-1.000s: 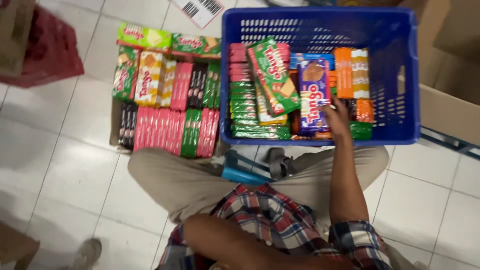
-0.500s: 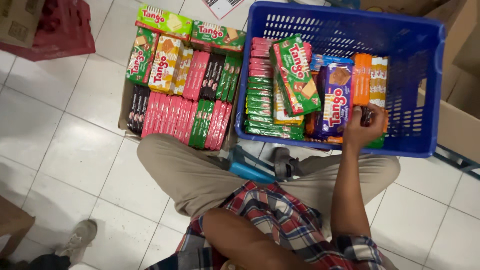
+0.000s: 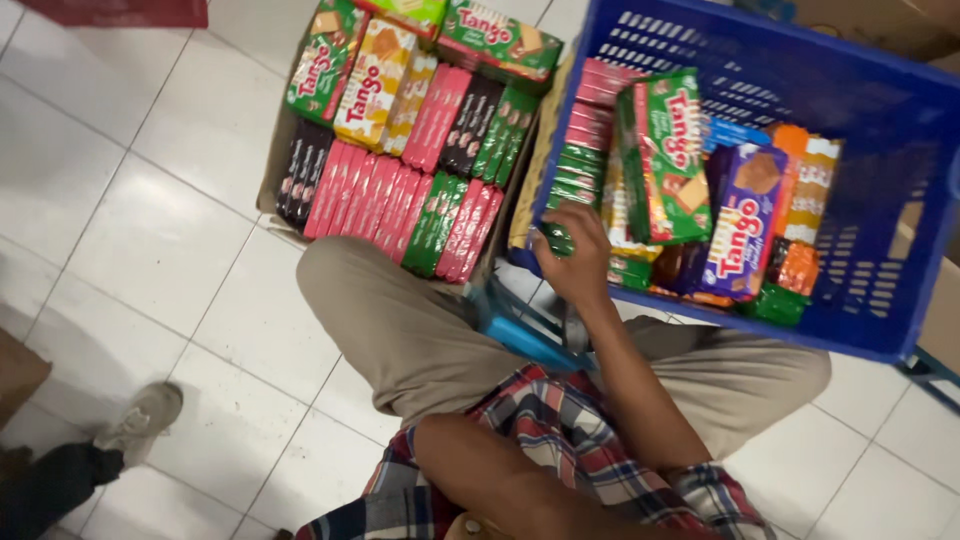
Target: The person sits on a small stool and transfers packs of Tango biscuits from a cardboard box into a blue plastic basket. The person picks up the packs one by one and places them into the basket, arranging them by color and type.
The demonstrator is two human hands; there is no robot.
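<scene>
The green packs [image 3: 566,195] stand in a row at the near left corner of the blue crate [image 3: 880,100]. The right hand [image 3: 577,262] grips one, fingers curled shut around it, as far as the blur shows. The left hand is hidden. A cardboard box [image 3: 275,170] of wafer packs sits just beside the crate.
</scene>
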